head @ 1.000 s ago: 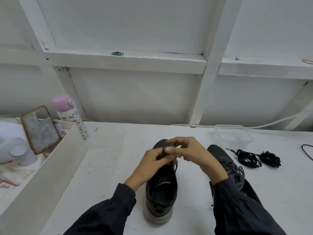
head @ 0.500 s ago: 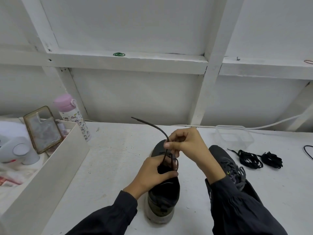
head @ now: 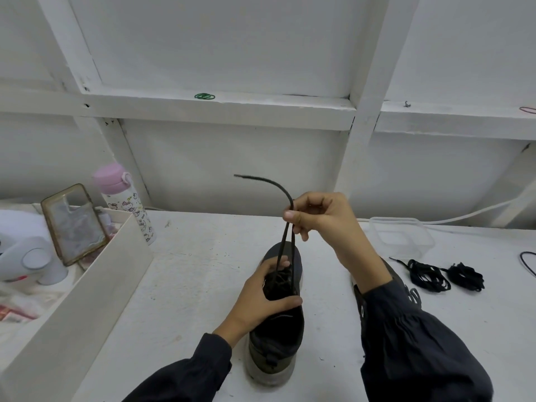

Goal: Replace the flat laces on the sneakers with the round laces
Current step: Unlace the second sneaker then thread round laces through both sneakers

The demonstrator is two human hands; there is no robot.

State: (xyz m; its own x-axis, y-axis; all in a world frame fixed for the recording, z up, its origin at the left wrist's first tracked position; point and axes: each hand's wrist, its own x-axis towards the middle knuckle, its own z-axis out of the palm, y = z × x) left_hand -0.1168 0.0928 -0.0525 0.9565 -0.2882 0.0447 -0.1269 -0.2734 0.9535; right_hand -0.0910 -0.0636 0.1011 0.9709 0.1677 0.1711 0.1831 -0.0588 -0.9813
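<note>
At the left edge of the table (head: 188, 271), a white tray (head: 87, 285) holds a phone case (head: 74, 224) propped against its wall. A pink-capped bottle (head: 124, 198) stands just behind. None of this bears on the work.

Centre: the sneaker (head: 275, 352) stands on its sole, toe pointing away. The left hand (head: 261, 300) grips it across the throat, thumb laid over the tongue on the near side, fingers curled over by the eyelets. Two strands of the lace (head: 269, 182) rise from the eyelet rows to the right hand (head: 322, 219). That hand pinches them together between thumb and forefinger above the toe. The free end arcs off to the left, its tip touching nothing. The hands are apart, one above the other, joined only by the lace. Whether this lace is flat or round cannot be told.

Right of the forearm, the second sneaker (head: 401, 278) is partly hidden, with laces in place. Beyond it sit a clear container (head: 403, 236) and two bundles of black laces (head: 429, 275), lying unused.

Assessment: the lace appears to be mid-pull through the eyelets, and the task looks to be at an early stage.

Recommended practice:
- Pull in line with the eyelets, not sideways, so the strands run free.
- Bear down with the left hand so the shoe does not lift.
- Work one crossing at a time, since two strands hauled together may bind.
</note>
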